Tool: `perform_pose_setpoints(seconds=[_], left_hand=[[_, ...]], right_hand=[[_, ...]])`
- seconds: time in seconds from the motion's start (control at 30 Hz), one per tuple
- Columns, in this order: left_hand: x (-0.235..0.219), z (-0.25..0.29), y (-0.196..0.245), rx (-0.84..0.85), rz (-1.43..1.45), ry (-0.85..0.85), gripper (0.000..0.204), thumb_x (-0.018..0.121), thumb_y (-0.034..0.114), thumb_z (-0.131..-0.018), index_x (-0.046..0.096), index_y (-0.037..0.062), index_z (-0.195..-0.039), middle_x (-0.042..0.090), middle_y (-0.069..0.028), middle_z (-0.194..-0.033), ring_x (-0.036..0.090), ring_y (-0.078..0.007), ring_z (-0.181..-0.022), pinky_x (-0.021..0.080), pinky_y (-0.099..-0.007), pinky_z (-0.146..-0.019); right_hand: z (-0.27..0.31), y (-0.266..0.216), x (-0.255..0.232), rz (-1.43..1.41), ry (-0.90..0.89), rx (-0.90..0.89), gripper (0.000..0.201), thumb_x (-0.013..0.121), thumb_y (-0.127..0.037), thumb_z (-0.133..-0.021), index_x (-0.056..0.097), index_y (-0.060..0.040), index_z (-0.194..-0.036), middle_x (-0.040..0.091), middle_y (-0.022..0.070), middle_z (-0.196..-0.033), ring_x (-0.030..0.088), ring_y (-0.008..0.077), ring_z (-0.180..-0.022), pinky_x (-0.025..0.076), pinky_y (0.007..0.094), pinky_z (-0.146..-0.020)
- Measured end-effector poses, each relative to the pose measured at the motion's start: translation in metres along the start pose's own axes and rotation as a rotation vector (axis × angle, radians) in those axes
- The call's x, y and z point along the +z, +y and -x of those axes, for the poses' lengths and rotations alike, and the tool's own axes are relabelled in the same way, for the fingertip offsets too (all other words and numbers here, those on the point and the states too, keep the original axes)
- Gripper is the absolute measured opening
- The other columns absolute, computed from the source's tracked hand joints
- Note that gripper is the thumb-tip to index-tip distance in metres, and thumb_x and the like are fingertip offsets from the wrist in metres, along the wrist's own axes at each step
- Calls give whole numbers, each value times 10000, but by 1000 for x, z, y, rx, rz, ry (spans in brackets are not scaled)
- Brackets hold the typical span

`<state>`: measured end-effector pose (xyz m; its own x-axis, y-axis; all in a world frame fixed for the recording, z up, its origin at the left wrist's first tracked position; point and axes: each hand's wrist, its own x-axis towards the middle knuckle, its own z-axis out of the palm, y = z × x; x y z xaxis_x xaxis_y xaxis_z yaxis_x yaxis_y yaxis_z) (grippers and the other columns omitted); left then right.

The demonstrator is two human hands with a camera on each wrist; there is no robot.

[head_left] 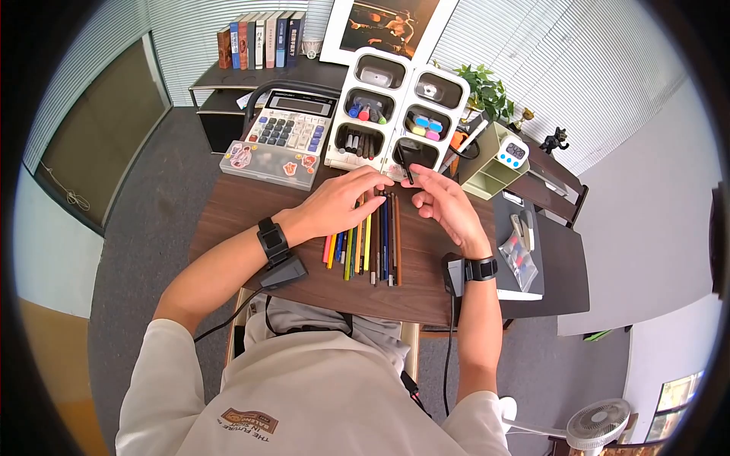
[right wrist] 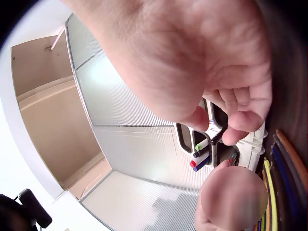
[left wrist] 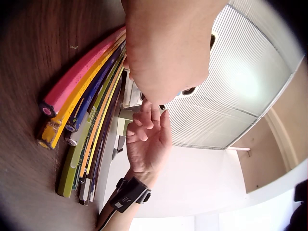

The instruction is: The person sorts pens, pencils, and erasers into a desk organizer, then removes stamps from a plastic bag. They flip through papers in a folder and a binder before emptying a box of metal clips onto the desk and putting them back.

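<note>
In the head view my left hand [head_left: 338,201] hovers over the far ends of several colored pencils [head_left: 384,243], its fingers loosely bent and thumb apart. My right hand [head_left: 452,209] is at the front of the white desk organizer [head_left: 391,156], palm turned left. Its fingertips pinch a slim black pen [head_left: 407,169] in front of the lower right compartment. From the right wrist, the black pen [right wrist: 218,136] shows between the thumb and curled fingers. The left wrist view shows pink, yellow, blue and green pencils [left wrist: 77,79] lying side by side.
Markers [head_left: 369,112] and other pens stand in the organizer compartments. A calculator [head_left: 293,125] and a sticker-covered clear case [head_left: 270,163] lie to the left. On the right are a green box with a small clock [head_left: 513,152] and a plastic bag [head_left: 518,262].
</note>
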<state>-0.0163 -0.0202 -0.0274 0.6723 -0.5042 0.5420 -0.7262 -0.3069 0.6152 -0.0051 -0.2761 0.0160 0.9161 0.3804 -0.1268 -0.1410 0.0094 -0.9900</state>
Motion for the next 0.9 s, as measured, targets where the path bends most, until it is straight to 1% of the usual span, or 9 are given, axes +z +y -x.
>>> perform_pose_setpoints(seconds=[0.17, 0.23, 0.27, 0.33, 0.43, 0.67, 0.73, 0.87, 0.9], left_hand=[[0, 0, -1, 3, -8, 0, 304, 662, 82, -990, 617, 37, -1288, 629, -116, -1156, 692, -217, -884, 573, -352, -786], [0, 0, -2, 0, 2, 4, 303, 665, 83, -989, 617, 34, -1285, 629, -115, -1158, 691, -215, -885, 571, -352, -786], [0, 0, -2, 0, 1, 4, 303, 665, 83, -989, 617, 34, -1285, 629, -115, -1158, 691, -215, -885, 571, -352, -786], [0, 0, -2, -5, 5, -1, 301, 667, 83, -988, 620, 33, -1282, 631, -115, -1162, 690, -216, -884, 571, -352, -786], [1, 0, -2, 9, -14, 15, 297, 669, 84, -988, 623, 32, -1277, 632, -113, -1164, 692, -215, -889, 571, -351, -788], [1, 0, -1, -3, -16, 10, 292, 670, 85, -989, 629, 31, -1273, 634, -116, -1167, 698, -212, -895, 575, -348, -796], [1, 0, -1, -8, -10, 3, 286, 671, 83, -989, 633, 33, -1269, 635, -118, -1170, 700, -209, -903, 576, -348, -799], [2, 0, -1, -13, -4, 1, 321, 668, 73, -988, 629, 47, -1305, 639, -117, -1183, 701, -217, -922, 575, -352, -806], [1, -1, 0, 6, -1, 18, 321, 667, 65, -984, 642, 53, -1304, 644, -116, -1184, 701, -231, -931, 575, -355, -809]], right_hand=[[0, 0, -8, 124, 97, -1, 414, 545, -213, -1091, 570, 27, -1428, 741, 49, -1091, 567, 63, -762, 497, 217, -666], [-4, 10, -17, 462, 56, -32, 344, 631, -241, -1032, 705, 8, -1257, 759, 69, -942, 607, 104, -732, 518, 266, -679], [-2, 11, -14, 462, 56, -32, 344, 631, -241, -1032, 705, 8, -1257, 759, 69, -942, 607, 104, -732, 518, 266, -679], [1, 18, -2, 920, 130, -60, 328, 739, -300, -937, 772, -7, -1081, 754, 110, -864, 672, 173, -742, 543, 316, -726], [6, 8, 10, 983, 134, -50, 350, 808, -337, -863, 782, -19, -1006, 754, 138, -859, 721, 237, -791, 558, 362, -771], [8, 7, 9, 1058, 188, -74, 287, 784, -274, -826, 786, -17, -953, 773, 162, -867, 755, 312, -833, 577, 392, -812], [9, 5, 11, 1198, 219, -49, 281, 766, -261, -818, 787, -18, -958, 772, 170, -881, 752, 335, -860, 581, 401, -832], [10, 6, 9, 1113, 173, -126, 264, 771, -248, -818, 781, -10, -931, 771, 156, -856, 754, 289, -809, 583, 370, -816], [8, 7, 8, 977, 74, -134, 254, 764, -235, -841, 772, 0, -936, 768, 131, -842, 739, 242, -785, 581, 345, -799]])
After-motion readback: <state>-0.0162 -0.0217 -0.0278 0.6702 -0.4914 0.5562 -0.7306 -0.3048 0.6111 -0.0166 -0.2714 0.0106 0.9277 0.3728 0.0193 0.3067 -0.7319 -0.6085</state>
